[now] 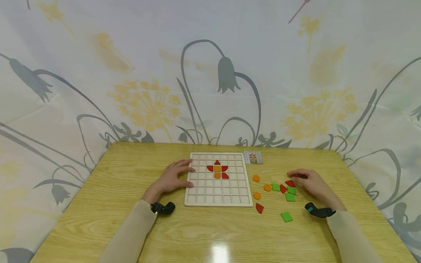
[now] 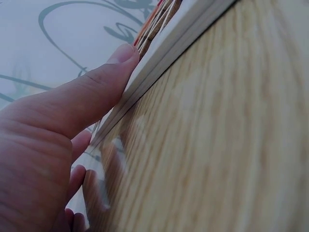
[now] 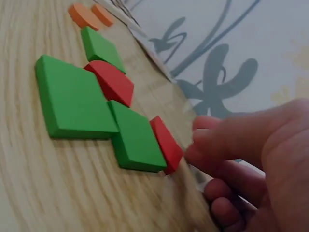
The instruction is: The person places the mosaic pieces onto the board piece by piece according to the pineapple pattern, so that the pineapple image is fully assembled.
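The table [image 1: 184, 233] has a yellowish wood surface with long grain lines, and near its front edge a white spot of light shines on it. Behind the table stands a pale backdrop [image 1: 144, 47], printed with grey drooping flowers and yellow blossoms; whether it is cloth or paper, I cannot tell.

On the middle of the table lies flat a white board [image 1: 236, 191] with a grid of squares. On its upper half there are a red triangle [image 1: 217, 162], an orange square [image 1: 217, 168], an orange disc [image 1: 217, 175] and three red rounded pieces [image 1: 210, 168]. Just beside the upper right corner of the board lies a small picture card [image 1: 253, 157].

The left hand [image 1: 172, 177] has its fingers spread, and its thumb touches the left edge of the board. The right hand [image 1: 310, 181] has its fingers loosely bent, close beside a red piece [image 1: 290, 183] on the table; whether the fingertips touch it, I cannot tell.

Right of the board are scattered three loose orange discs [image 1: 257, 195], four green squares [image 1: 287, 217] and two other red pieces [image 1: 260, 208]. Both arms wear light sleeves [image 1: 350, 237] and dark wrist straps [image 1: 320, 211].
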Motion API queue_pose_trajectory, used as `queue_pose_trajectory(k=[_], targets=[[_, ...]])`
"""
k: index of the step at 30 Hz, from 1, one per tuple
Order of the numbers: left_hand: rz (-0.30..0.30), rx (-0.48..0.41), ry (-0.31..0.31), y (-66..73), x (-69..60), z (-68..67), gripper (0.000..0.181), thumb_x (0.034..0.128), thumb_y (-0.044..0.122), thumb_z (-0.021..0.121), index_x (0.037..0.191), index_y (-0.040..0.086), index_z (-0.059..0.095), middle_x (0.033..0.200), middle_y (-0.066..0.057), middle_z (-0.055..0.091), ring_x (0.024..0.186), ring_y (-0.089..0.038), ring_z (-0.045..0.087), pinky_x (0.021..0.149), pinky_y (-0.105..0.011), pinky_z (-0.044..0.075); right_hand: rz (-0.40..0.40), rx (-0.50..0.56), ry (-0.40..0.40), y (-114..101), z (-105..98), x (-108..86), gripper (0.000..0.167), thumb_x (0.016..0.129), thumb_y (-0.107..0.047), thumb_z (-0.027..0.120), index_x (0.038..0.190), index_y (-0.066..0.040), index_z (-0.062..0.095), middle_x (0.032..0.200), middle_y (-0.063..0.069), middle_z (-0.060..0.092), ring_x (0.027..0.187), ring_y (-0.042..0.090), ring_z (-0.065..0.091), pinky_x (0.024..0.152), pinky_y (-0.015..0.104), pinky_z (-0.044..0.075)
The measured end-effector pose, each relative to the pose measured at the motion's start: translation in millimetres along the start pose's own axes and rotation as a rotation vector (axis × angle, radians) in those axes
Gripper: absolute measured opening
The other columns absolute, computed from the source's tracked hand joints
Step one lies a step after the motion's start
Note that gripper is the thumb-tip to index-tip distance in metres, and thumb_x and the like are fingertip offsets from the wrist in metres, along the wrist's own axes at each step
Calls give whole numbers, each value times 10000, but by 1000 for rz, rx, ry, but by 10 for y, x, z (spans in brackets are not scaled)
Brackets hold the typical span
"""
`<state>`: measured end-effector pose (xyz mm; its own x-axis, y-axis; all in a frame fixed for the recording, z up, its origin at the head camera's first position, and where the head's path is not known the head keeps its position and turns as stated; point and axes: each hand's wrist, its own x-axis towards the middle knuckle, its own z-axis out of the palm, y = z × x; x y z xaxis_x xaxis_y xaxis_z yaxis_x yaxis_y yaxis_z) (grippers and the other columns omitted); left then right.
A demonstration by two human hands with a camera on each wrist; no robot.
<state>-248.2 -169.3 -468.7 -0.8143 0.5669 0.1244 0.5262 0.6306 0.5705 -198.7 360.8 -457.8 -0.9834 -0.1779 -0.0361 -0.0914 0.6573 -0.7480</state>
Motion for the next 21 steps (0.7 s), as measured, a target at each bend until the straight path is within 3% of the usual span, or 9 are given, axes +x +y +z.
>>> queue_pose_trajectory(k=[5, 11, 21], targets=[[-7, 1, -5, 0, 4, 1, 543, 848, 405, 784, 1307, 144, 659, 1581, -91, 361, 1458, -403, 231, 1140, -643, 133, -72, -16, -69, 11, -36, 20, 310, 998, -111, 580, 1274, 12, 645, 1265, 216, 615, 1002, 184, 590, 786, 247, 483], [-11, -9, -10, 1, 6, -1, 545, 841, 395, 790, 1308, 145, 660, 1584, -84, 357, 1465, -398, 219, 1146, -635, 122, -76, 6, -112, 12, -67, 44, 283, 959, -67, 625, 1228, 10, 665, 1211, 185, 601, 872, 149, 554, 718, 278, 481], [-9, -2, 0, 24, 0, -8, 539, 840, 394, 791, 1300, 142, 664, 1575, -93, 372, 1456, -410, 235, 1138, -646, 134, -63, -59, -89, -24, -37, 54, 226, 981, -44, 602, 1185, 14, 679, 1167, 168, 620, 950, 211, 561, 749, 271, 475]])
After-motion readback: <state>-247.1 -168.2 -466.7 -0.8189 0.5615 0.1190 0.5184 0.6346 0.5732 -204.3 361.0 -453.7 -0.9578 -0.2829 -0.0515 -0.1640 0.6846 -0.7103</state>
